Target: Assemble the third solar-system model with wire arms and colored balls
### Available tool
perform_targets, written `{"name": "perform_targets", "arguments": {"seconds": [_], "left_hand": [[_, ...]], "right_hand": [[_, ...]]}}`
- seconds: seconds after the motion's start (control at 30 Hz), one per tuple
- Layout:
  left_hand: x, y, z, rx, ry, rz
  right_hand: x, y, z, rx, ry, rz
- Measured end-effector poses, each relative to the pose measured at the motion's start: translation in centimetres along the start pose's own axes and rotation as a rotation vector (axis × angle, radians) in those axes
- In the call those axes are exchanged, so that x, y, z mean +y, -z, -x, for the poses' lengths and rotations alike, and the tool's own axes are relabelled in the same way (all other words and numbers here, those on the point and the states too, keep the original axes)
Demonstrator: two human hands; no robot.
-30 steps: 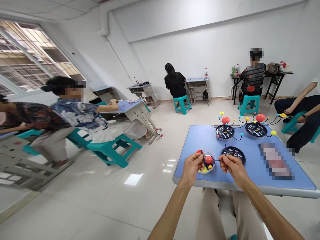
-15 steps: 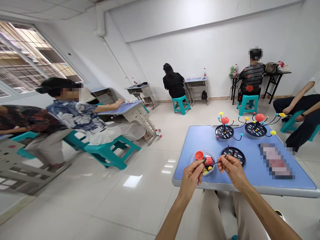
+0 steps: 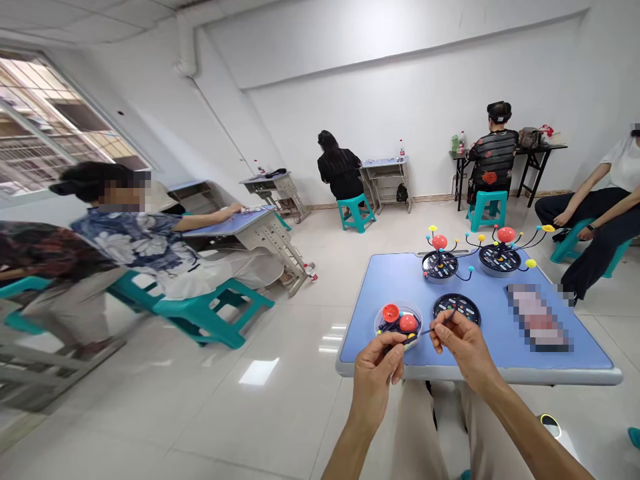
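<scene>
Blue table (image 3: 500, 350), planet models (image 3: 440, 263), clear dish (image 3: 415, 313), hands (image 3: 374, 380) (image 3: 463, 343) pinching rod (image 3: 425, 331)

Two assembled solar-system models (image 3: 440, 265) and (image 3: 500, 260) on the blue tabletop (image 3: 500, 350), co-workers seated beyond
A pixelated sheet (image 3: 537, 319) lies beside the models. To the right, a person in a white T-shirt (image 3: 623, 160) sits on a teal stool (image 3: 583, 248). Along the far wall, a person in a dark floral top (image 3: 493, 157) faces a black table (image 3: 535, 150) with bottles (image 3: 457, 142), and a person in black (image 3: 340, 167) faces a small desk (image 3: 385, 180). At left, a person in a floral shirt (image 3: 130, 240) leans on a blue-topped desk (image 3: 230, 221) beside a barred window (image 3: 45, 127)
</scene>
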State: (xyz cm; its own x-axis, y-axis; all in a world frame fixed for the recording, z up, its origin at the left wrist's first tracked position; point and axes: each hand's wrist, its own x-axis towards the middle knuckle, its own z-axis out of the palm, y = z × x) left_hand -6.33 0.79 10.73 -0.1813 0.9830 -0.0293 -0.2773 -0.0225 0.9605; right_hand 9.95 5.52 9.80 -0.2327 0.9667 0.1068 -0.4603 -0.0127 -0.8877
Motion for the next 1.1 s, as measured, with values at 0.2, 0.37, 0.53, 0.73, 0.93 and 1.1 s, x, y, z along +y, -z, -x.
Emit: {"name": "perform_targets", "arguments": {"seconds": [0.2,0.37,0.53,0.73,0.93,1.1], "left_hand": [[0.4,-0.9,1.0,0.022,-0.195,-0.198],[0.2,-1.4,1.2,0.04,-0.248,-0.291],[0.0,-1.8,1.3,0.009,-0.271,-0.259],[-0.2,-1.7,1.5,-0.051,-0.293,-0.131],[-1.0,-0.9,1.8,-0.015,-0.237,-0.006],[-0.8,-1.2,2.1,0.033,-0.193,-0.014]], "right_hand": [[-0.2,0.6,1.3,0.05,0.022,0.052],[-0.2,1.1,1.9,0.06,-0.01,0.018],[-0.2,1.2,2.1,0.062,-0.018,-0.007],[0.0,1.1,2.3,0.033,0.001,-0.002],[-0.5,0.7,2.5,0.033,0.013,-0.019],[-0.5,0.9,2.7,0.033,0.022,-0.027]]}}
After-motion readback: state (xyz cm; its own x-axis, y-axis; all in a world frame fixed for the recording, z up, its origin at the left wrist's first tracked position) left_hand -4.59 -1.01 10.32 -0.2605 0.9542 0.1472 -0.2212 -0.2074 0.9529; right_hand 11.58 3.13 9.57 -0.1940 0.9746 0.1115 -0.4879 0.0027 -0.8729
